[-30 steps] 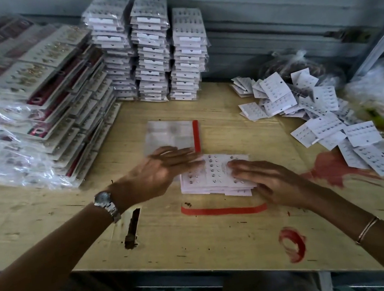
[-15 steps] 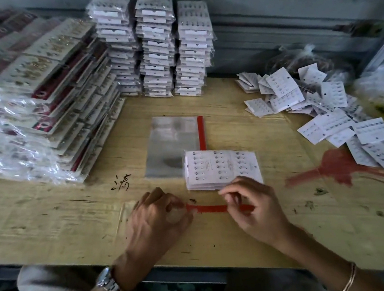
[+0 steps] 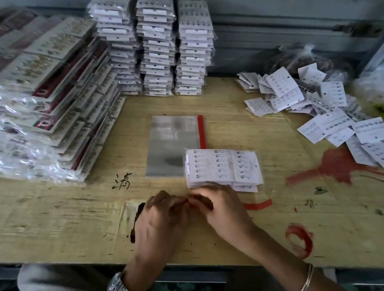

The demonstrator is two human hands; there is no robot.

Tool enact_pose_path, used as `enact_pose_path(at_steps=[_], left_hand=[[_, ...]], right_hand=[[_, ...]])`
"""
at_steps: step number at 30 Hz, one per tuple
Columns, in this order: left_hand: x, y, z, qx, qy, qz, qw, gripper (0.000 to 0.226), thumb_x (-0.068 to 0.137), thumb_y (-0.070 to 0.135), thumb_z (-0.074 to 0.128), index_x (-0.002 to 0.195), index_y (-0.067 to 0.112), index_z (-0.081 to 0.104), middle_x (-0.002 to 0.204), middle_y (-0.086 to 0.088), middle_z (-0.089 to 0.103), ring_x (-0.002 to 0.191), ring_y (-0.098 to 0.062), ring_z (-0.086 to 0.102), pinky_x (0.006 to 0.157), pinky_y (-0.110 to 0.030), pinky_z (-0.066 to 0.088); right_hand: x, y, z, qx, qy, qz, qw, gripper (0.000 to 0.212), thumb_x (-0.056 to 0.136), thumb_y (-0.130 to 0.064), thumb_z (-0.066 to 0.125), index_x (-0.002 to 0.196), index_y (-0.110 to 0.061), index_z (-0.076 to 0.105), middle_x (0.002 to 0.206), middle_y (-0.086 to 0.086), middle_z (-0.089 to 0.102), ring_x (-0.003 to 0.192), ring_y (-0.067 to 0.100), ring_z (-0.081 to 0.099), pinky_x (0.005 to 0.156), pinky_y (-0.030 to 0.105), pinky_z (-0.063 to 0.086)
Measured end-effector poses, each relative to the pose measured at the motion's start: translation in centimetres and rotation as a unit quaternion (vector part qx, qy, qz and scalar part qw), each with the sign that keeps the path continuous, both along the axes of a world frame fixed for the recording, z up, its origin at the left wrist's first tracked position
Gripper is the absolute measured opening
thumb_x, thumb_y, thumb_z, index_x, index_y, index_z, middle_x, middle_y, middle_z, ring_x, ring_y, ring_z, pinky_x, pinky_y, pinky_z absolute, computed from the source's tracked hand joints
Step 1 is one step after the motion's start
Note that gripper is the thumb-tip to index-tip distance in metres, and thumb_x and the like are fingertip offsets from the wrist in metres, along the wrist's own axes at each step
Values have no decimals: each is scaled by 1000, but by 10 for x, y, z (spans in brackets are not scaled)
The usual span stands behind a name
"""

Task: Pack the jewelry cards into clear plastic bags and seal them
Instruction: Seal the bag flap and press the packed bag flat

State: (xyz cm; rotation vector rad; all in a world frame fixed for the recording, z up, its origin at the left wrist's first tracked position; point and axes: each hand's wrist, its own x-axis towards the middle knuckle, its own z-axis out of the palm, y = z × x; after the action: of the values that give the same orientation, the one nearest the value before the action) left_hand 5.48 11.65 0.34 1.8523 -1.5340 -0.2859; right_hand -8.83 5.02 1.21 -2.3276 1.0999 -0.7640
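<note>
Grip-wise, your left hand and right hand pinch the red strip, which runs rightward along the counter, card stack just beyond your right.

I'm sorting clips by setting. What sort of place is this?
Probably a small packing workshop: tall stacks of bagged white jewelry cards against a grey wall, loose unbagged white cards heaped to the right, and a worn, paint-stained wooden table.
</note>
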Motion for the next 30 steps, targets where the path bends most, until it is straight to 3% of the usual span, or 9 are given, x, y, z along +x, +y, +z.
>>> enact_pose_path(at_steps=[9, 13, 17, 21, 23, 26, 30], left_hand=[[-3, 3, 4, 11, -46, -16, 999, 20, 74, 9, 80, 87, 25, 79, 88, 5, 71, 74, -19, 66, 47, -31, 55], [-6, 4, 5, 25, -28, -4, 999, 19, 79, 15, 77, 92, 29, 78, 90, 7, 69, 79, -19, 64, 52, -34, 56], [-7, 5, 10, 26, -9, -12, 1000, 19, 81, 15, 74, 92, 30, 77, 86, 15, 64, 61, -8, 59, 48, -23, 48], [-6, 3, 9, 26, 48, -14, 998, 16, 82, 11, 72, 91, 23, 77, 82, 17, 65, 54, 3, 53, 51, -9, 39], [-4, 1, 8, 33, 119, -24, 992, 13, 86, 11, 68, 88, 20, 77, 80, 15, 70, 56, 5, 57, 54, -5, 38], [1, -3, 8, 78, 226, -23, 971, 24, 93, 17, 60, 71, 20, 71, 66, 12, 67, 57, 2, 55, 54, -9, 39], [4, -7, 6, 109, 295, -13, 949, 42, 79, 50, 47, 77, 16, 72, 76, 1, 71, 70, -15, 62, 61, -25, 45]], right_hand=[[0, 4, 1, -10, -18, 9, 1000, 14, 82, -10, 75, 96, -10, 75, 93, 0, 74, 85, 11, 68, 80, 29, 55], [0, 6, -1, -17, -14, -5, 1000, 12, 80, -10, 75, 92, -9, 73, 89, 0, 73, 81, 12, 67, 74, 33, 56], [2, 11, -5, -44, 8, -23, 999, 12, 82, -12, 74, 93, -10, 69, 91, 1, 71, 81, 17, 68, 69, 40, 57], [3, 13, -8, -66, 38, -27, 997, 19, 77, -8, 78, 94, -9, 69, 92, 2, 72, 81, 17, 70, 65, 37, 58], [1, 14, -9, -68, 61, -25, 996, 31, 69, -1, 84, 96, -8, 70, 94, 2, 73, 82, 16, 71, 66, 35, 59], [0, 15, -11, -86, 75, -26, 993, 31, 66, 1, 85, 92, -7, 72, 92, 3, 74, 78, 16, 72, 62, 31, 59], [-1, 15, -9, -103, 45, -34, 993, 13, 75, -9, 79, 86, -6, 71, 86, 4, 74, 73, 18, 72, 58, 35, 58]])
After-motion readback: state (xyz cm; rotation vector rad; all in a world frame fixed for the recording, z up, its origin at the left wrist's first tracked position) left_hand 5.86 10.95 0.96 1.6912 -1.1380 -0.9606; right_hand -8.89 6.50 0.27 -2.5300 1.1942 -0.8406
